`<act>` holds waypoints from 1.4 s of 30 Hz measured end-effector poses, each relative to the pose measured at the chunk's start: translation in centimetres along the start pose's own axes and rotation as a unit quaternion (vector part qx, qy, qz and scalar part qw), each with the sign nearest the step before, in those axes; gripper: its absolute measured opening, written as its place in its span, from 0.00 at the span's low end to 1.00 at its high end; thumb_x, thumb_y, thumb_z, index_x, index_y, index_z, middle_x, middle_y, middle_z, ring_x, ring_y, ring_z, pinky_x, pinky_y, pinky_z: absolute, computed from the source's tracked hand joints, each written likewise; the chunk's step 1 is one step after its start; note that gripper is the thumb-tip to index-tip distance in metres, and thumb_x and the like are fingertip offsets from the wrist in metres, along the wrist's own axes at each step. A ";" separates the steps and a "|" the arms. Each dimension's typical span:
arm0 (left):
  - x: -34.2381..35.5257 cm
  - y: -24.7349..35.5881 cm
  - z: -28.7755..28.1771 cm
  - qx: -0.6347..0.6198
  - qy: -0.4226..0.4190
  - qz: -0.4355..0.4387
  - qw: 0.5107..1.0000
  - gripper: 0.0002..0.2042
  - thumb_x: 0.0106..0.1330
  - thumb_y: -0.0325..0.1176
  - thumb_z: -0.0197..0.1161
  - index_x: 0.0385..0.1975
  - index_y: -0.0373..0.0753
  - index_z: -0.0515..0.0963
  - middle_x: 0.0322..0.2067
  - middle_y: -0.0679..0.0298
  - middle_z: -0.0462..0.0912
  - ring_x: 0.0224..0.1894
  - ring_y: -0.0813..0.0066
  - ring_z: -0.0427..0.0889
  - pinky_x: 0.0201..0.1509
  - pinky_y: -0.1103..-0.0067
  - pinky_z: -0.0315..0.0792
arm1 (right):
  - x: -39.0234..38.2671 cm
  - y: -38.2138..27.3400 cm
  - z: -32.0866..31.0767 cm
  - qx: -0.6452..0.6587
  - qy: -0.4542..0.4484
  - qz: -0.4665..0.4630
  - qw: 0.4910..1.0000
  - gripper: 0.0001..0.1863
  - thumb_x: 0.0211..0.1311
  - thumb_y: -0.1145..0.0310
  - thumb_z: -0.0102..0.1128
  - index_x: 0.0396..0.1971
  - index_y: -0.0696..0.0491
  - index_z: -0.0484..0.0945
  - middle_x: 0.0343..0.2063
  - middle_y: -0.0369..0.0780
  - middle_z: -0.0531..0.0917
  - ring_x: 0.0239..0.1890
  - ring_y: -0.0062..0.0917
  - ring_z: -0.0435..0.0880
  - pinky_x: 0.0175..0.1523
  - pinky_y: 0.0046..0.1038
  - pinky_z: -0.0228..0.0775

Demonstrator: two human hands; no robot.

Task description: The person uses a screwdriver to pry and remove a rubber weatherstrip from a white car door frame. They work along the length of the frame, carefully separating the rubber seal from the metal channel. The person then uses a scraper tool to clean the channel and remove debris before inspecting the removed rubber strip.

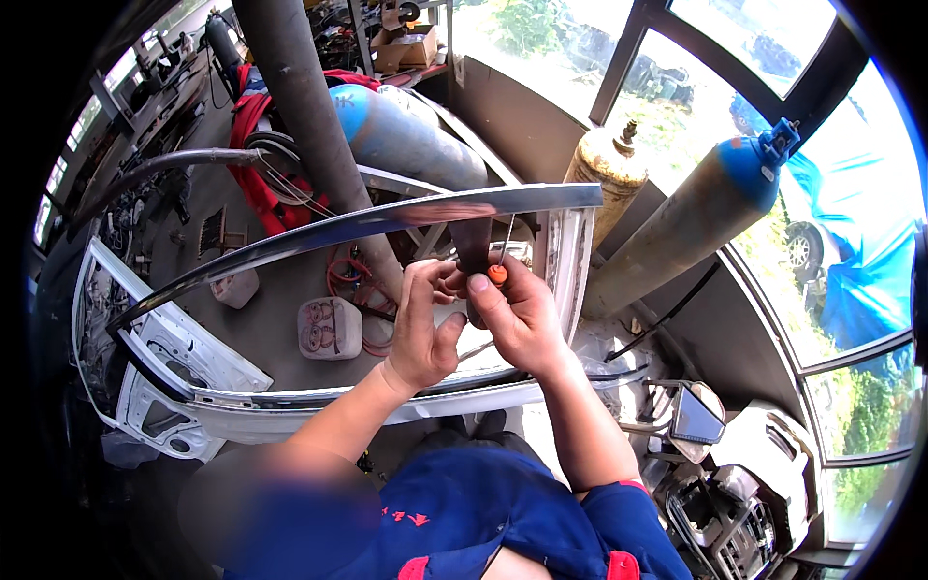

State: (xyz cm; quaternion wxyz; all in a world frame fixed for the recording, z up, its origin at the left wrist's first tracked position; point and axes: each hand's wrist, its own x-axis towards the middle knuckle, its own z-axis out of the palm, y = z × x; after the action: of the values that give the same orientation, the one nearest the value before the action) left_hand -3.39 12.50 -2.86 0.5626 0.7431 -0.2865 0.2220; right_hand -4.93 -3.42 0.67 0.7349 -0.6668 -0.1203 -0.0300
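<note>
In front of me is a vehicle door frame [319,227], its curved dark window rail arching over a white lower edge [464,398]. A dark upright strip [471,246] drops from the rail between my hands. My right hand [520,314] closes on a screwdriver [498,275] with an orange handle, its thin shaft pointing up toward the rail; thumb and fingers lie by the strip. My left hand [422,324] has bent fingers at the strip's left side, with the thumb held apart and nothing seen in its grasp. The fingertips are partly hidden.
A grey post [319,126] rises behind the frame. Blue gas cylinders [710,208] and a rusty tank [609,174] stand beyond. A white door panel [164,387] lies left, a block-shaped container [330,327] sits on the floor, and car parts [725,512] are piled at lower right.
</note>
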 end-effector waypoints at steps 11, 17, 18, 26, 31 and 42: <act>-0.8 -0.7 3.7 -0.243 -0.044 -0.106 0.963 0.31 0.77 0.59 0.41 0.63 0.36 0.63 0.35 0.65 0.78 0.31 0.82 0.76 0.35 0.84 0.69 | -0.2 -1.8 -1.4 -0.163 -0.005 -0.127 0.978 0.11 0.67 0.72 0.60 0.44 0.64 0.78 0.43 0.51 0.80 0.44 0.44 0.84 0.49 0.35 0.77; -2.1 1.7 3.7 -0.126 0.019 -0.137 0.982 0.24 0.76 0.40 0.43 0.65 0.31 0.67 0.59 0.52 0.78 0.61 0.62 0.77 0.67 0.69 0.68 | -1.6 -1.9 -2.1 -0.173 -0.040 -0.124 0.976 0.08 0.66 0.74 0.57 0.40 0.63 0.77 0.44 0.53 0.81 0.45 0.46 0.83 0.52 0.39 0.75; -2.3 2.7 3.6 -0.128 0.015 -0.146 0.981 0.25 0.76 0.41 0.43 0.65 0.30 0.67 0.61 0.51 0.77 0.63 0.62 0.76 0.68 0.69 0.67 | -1.8 -1.9 -2.3 -0.187 -0.056 -0.126 0.973 0.08 0.65 0.74 0.56 0.39 0.64 0.75 0.47 0.56 0.80 0.45 0.52 0.82 0.52 0.42 0.75; -3.2 6.1 3.3 -0.082 0.039 -0.198 0.976 0.25 0.76 0.38 0.42 0.65 0.29 0.67 0.58 0.53 0.79 0.56 0.67 0.81 0.63 0.72 0.72 | -3.4 -2.1 -2.6 -0.160 -0.080 -0.108 0.978 0.15 0.64 0.72 0.58 0.46 0.65 0.72 0.54 0.59 0.77 0.50 0.55 0.81 0.54 0.44 0.75; -1.9 6.1 2.2 -0.098 -0.020 -0.176 0.979 0.25 0.76 0.38 0.41 0.68 0.30 0.65 0.59 0.53 0.77 0.59 0.66 0.79 0.65 0.71 0.71 | -3.8 -1.5 -2.5 -0.149 -0.068 -0.118 0.979 0.16 0.66 0.73 0.58 0.49 0.66 0.70 0.53 0.59 0.77 0.50 0.54 0.81 0.54 0.45 0.75; -1.3 4.5 0.9 -0.219 -0.159 -0.235 0.933 0.29 0.78 0.41 0.40 0.72 0.27 0.57 0.63 0.48 0.73 0.65 0.63 0.74 0.71 0.69 0.63 | -5.4 -1.9 -2.0 -0.201 -0.023 -0.109 0.973 0.26 0.68 0.72 0.57 0.61 0.69 0.64 0.50 0.60 0.79 0.49 0.53 0.83 0.53 0.42 0.77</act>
State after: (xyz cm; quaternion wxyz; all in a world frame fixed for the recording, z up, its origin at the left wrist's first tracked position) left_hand -7.39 10.97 -0.80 0.6947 0.6730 -0.2306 -0.1063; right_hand -10.28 -6.22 1.18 0.5751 -0.7841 -0.2011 -0.1184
